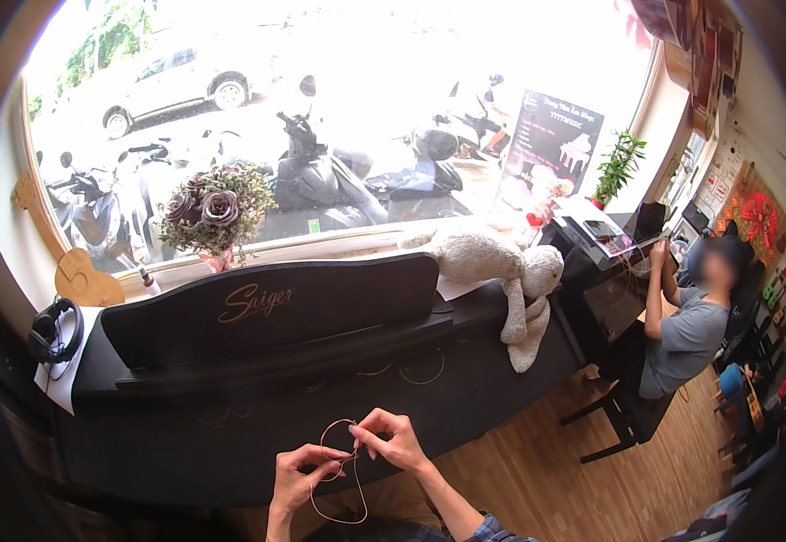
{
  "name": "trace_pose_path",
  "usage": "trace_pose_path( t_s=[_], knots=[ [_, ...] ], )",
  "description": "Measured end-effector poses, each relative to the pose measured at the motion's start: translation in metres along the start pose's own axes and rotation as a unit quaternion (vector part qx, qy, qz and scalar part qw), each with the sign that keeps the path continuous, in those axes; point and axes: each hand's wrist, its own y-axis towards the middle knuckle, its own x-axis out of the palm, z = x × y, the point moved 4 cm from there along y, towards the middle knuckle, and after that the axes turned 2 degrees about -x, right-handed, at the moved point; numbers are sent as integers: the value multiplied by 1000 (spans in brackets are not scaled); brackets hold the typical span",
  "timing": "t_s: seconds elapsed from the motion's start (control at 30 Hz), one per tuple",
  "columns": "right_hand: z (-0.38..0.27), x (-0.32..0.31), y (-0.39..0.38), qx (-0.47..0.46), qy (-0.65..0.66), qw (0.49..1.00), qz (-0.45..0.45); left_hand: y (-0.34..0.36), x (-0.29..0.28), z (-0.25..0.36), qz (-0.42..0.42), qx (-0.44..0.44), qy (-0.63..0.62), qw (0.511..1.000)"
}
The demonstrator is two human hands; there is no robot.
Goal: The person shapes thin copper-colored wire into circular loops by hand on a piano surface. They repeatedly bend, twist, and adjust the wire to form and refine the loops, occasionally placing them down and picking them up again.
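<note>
My left hand (304,479), low in the middle of the view, pinches a thin light-brown cord (338,521) between thumb and fingers. My right hand (388,438), slightly higher and to the right, also pinches that cord. It forms a loop above the fingers and a longer one hanging below. Both hands are in front of the dark closed top of a black piano (167,434). A few loose thin curved strands (420,382) lie on that surface beyond my hands.
A plush rabbit (474,253), dried flowers (212,212), headphones (54,334) and a wooden guitar (86,275) line the window side. At right, a person in grey (682,334) sits on a black chair beside another dark instrument (605,303). Motorbikes and a car show outside.
</note>
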Motion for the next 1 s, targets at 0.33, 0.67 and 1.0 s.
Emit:
trace_pose_path(
  t_s=[0.33, 0.67, 1.0],
  knots=[
    [-1, 0, 0, -6, -19, 1000, -6, 1, -2, -1, -14, 49, 16, 999],
    [-1, 0, 0, -11, -22, 1000, -1, 0, -4, -6, 40, 6, -26, 999],
    [0, -1, 0, -33, 40, 999, 2, 1, -6, -10, 53, 7, -43, 998]
  ],
)
